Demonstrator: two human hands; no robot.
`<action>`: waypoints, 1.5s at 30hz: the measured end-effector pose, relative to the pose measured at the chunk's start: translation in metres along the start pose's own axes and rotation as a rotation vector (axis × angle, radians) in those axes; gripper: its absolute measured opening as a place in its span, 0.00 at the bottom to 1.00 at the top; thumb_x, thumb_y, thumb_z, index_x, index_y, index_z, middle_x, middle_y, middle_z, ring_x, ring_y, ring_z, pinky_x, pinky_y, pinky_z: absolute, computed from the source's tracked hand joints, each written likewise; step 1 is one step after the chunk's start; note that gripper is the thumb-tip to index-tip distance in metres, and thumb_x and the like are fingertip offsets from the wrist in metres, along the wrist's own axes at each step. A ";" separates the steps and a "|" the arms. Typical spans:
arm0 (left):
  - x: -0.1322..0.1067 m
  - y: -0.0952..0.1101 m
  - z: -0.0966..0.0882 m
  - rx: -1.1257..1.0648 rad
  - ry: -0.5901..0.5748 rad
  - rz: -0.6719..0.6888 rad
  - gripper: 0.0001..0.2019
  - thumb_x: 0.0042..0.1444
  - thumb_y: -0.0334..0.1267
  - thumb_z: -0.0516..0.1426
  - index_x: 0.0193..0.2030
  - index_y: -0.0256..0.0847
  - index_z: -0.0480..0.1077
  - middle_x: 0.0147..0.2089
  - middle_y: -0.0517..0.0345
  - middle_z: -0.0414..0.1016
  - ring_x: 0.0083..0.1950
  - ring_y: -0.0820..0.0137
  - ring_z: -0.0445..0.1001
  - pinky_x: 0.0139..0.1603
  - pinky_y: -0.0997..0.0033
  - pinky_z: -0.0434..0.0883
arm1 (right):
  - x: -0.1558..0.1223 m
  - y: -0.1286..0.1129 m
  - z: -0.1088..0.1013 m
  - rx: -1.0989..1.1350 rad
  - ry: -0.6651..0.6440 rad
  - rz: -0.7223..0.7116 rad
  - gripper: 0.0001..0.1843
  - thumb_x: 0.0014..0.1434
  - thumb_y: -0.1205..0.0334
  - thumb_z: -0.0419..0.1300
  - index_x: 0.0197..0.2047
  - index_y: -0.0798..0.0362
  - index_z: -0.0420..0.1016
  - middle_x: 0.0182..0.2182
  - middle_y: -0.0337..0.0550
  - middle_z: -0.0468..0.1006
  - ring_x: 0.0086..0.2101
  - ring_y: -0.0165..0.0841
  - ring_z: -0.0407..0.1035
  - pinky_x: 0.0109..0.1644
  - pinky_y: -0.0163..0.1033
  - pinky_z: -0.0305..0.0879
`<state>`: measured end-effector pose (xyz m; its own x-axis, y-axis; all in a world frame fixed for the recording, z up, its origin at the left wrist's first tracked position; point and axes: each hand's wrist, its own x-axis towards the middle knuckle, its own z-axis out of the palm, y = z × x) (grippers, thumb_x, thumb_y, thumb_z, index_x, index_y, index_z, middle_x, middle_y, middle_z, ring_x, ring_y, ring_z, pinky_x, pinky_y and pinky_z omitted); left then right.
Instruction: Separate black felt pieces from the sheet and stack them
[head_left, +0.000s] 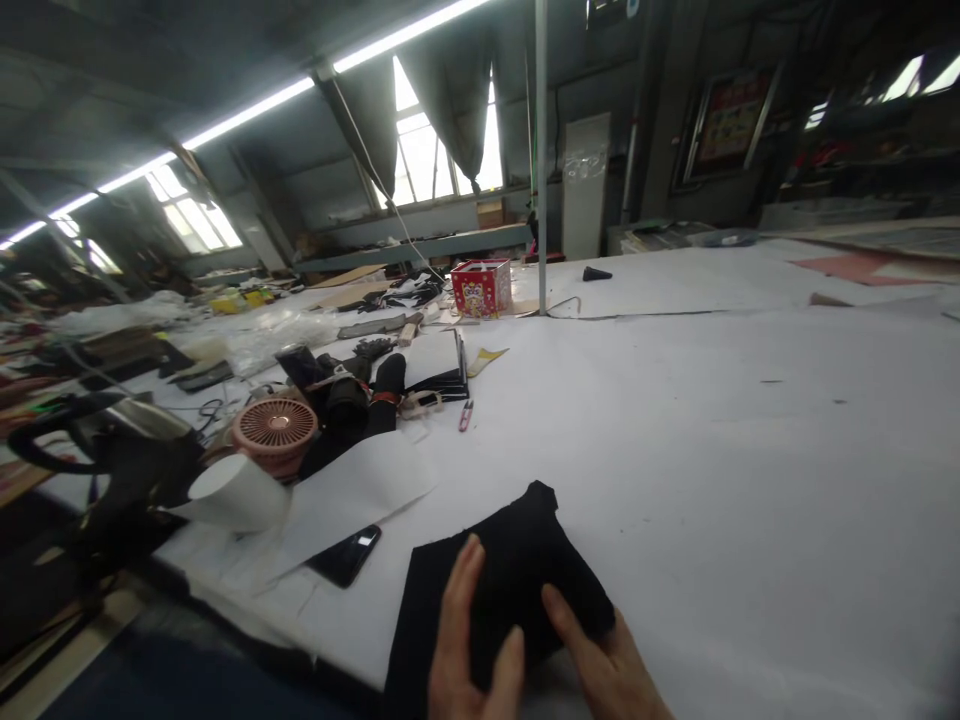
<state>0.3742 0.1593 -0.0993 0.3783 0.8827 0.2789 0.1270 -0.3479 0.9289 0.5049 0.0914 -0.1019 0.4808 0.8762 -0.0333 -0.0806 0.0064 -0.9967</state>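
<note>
A piece of black fabric lies at the near edge of the white-covered table, its right side raised a little. My left hand rests on top of it, fingers stretched out and thumb apart. At the fabric's right edge, my right hand has its thumb on the upper face and its other fingers out of sight beneath, pinching the edge. Left of the fabric, a dark smartphone lies partly under a sheet of white paper. Pink-handled thread snips lie farther back.
On the left are a pink fan, a white paper roll and a kettle. A stack of black-edged sheets and a red box stand farther back. A thin metal pole rises from the table.
</note>
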 end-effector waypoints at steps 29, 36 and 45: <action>0.143 -0.043 -0.024 -0.803 -0.701 -0.558 0.10 0.51 0.32 0.65 0.40 0.38 0.71 0.37 0.57 0.75 0.37 0.72 0.74 0.43 0.74 0.70 | 0.031 0.006 -0.008 -0.240 -0.262 -0.446 0.28 0.68 0.63 0.48 0.70 0.42 0.49 0.65 0.40 0.60 0.63 0.40 0.56 0.66 0.45 0.56; 0.142 -0.036 -0.019 -0.760 -0.678 -0.562 0.11 0.51 0.33 0.65 0.41 0.38 0.71 0.37 0.57 0.75 0.37 0.72 0.74 0.43 0.73 0.69 | 0.032 0.001 -0.008 -0.301 -0.216 -0.497 0.28 0.68 0.63 0.47 0.70 0.43 0.50 0.65 0.40 0.60 0.62 0.41 0.57 0.64 0.45 0.59; 0.128 -0.023 -0.010 -0.032 -0.425 -0.221 0.23 0.51 0.41 0.64 0.55 0.42 0.69 0.54 0.50 0.71 0.56 0.58 0.67 0.59 0.59 0.61 | 0.034 0.018 -0.009 -0.418 -0.102 -0.466 0.29 0.68 0.62 0.46 0.71 0.47 0.47 0.66 0.45 0.57 0.64 0.40 0.53 0.65 0.45 0.58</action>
<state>0.4108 0.2834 -0.0821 0.6875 0.7248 -0.0442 0.2205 -0.1504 0.9637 0.5279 0.1172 -0.1213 0.2956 0.8688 0.3973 0.4746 0.2274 -0.8503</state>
